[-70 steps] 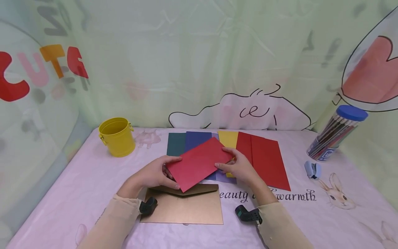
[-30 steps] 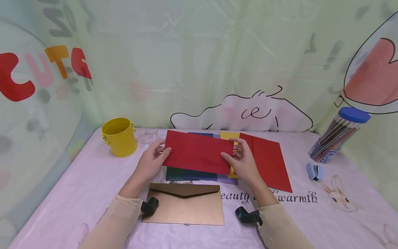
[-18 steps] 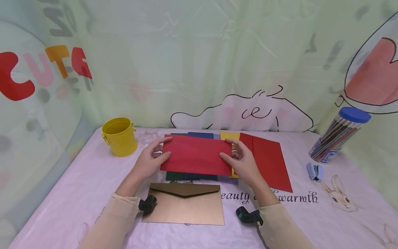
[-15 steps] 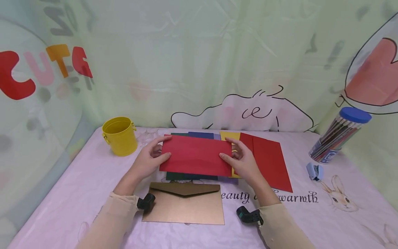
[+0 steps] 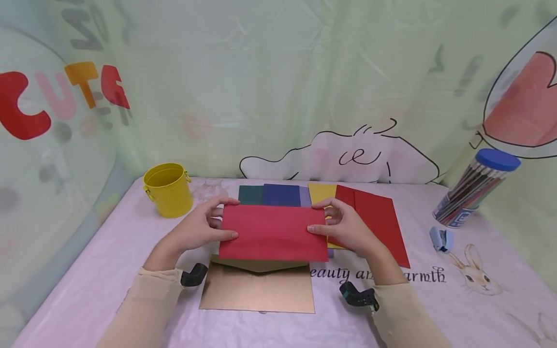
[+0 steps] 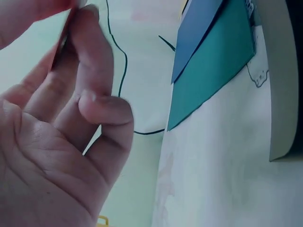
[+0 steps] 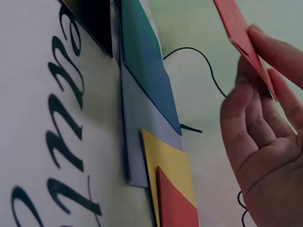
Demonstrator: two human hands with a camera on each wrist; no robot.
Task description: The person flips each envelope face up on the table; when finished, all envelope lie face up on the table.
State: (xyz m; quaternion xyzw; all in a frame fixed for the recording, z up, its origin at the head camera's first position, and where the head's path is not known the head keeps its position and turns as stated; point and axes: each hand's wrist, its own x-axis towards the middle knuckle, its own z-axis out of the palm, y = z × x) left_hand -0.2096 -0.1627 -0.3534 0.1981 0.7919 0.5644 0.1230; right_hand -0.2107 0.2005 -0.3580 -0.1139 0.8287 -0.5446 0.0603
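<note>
A red envelope (image 5: 274, 233) is held level above the table by both hands. My left hand (image 5: 201, 229) pinches its left edge, thumb on top, and my right hand (image 5: 346, 229) pinches its right edge (image 7: 246, 45). Below it lies a gold envelope (image 5: 257, 289) with its flap open, partly hidden under the red one. Behind lie fanned envelopes: green (image 5: 250, 195), dark blue (image 5: 281, 195), lilac, yellow (image 5: 321, 192) and red (image 5: 377, 223). The left wrist view shows my curled fingers (image 6: 90, 71) and the green and blue envelopes (image 6: 213, 66).
A yellow bucket (image 5: 168, 190) stands at the back left. A blue-lidded tube of pencils (image 5: 474, 187) leans at the back right, with a small blue stapler (image 5: 439, 239) in front of it. The table wears a pink printed cloth (image 5: 478, 299).
Both hands brought the red envelope from a tilt to level, then drew it toward me, so it now overlaps the gold envelope's flap and uncovers the green and blue ones.
</note>
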